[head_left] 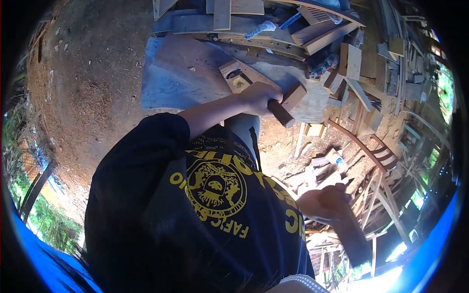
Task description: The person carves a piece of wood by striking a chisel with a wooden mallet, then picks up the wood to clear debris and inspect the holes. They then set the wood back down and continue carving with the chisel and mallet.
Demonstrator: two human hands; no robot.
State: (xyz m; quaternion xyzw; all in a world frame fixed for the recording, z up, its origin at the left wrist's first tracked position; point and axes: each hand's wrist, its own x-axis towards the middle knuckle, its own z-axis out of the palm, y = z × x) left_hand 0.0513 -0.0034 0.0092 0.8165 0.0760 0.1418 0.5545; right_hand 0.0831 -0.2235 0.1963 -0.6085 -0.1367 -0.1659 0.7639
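My left hand (261, 99) is closed around a wooden hand plane (294, 96), whose dark cross handle (281, 114) sticks out beside the fingers. The plane's body lies over the edge of a grey-blue board (168, 88), next to a light wooden block with a dark opening (238, 80). At the lower right, my right hand (325, 202) is raised in front of my dark shirt, its fingers closed. A small dark pointed thing (349, 182) sticks out from its fingertips; what it is cannot be made out.
Planks (210, 23) and wooden blocks (351, 61) are piled across the top. A curved wooden frame (359, 141) and scrap pieces lie on the ground to the right. Brown dirt with shavings (93, 102) spreads at left.
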